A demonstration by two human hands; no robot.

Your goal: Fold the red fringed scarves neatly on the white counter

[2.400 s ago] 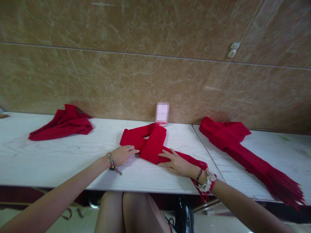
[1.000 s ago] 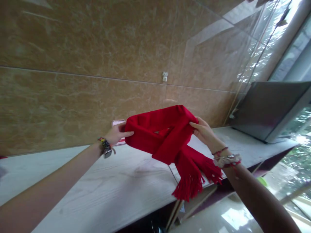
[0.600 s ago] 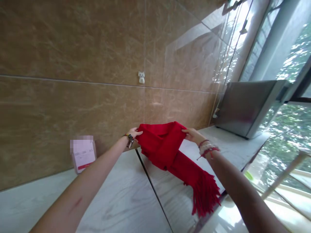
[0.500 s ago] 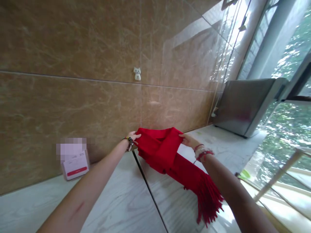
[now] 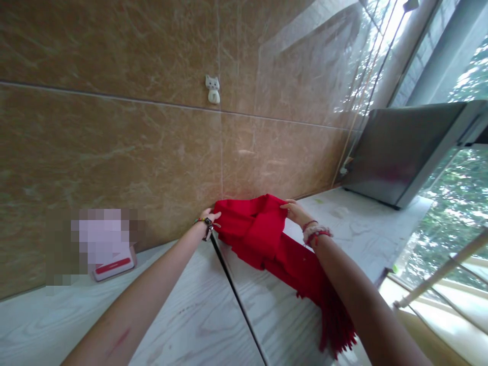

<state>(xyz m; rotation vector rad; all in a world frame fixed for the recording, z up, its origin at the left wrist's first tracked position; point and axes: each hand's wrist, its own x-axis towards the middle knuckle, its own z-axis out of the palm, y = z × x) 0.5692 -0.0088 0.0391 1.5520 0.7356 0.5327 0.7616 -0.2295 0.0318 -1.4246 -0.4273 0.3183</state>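
A red fringed scarf (image 5: 263, 231), folded into a crossed loop, lies at the back of the white tabletop against the tiled wall. My left hand (image 5: 210, 217) pinches the loop's left edge. At the loop's upper right corner, my right hand (image 5: 296, 211) has its thumb and fingers closed on the cloth. The fringed end trails toward the front edge, partly behind my right forearm. Other red cloth shows beneath the loop; where one piece ends and another begins, I cannot tell.
Left of the scarf, a phone-like device (image 5: 114, 265), mostly blurred out, leans on the wall. A dark seam (image 5: 236, 295) splits the tabletop. At the far right stands a grey metal box-shaped appliance (image 5: 396, 152) by the window. A small white cat-shaped hook (image 5: 212, 90) is on the wall.
Both hands have lifted the looped scarf from the middle of the table, carried it right and lowered it onto the place where another red scarf lay. The view has swung right.
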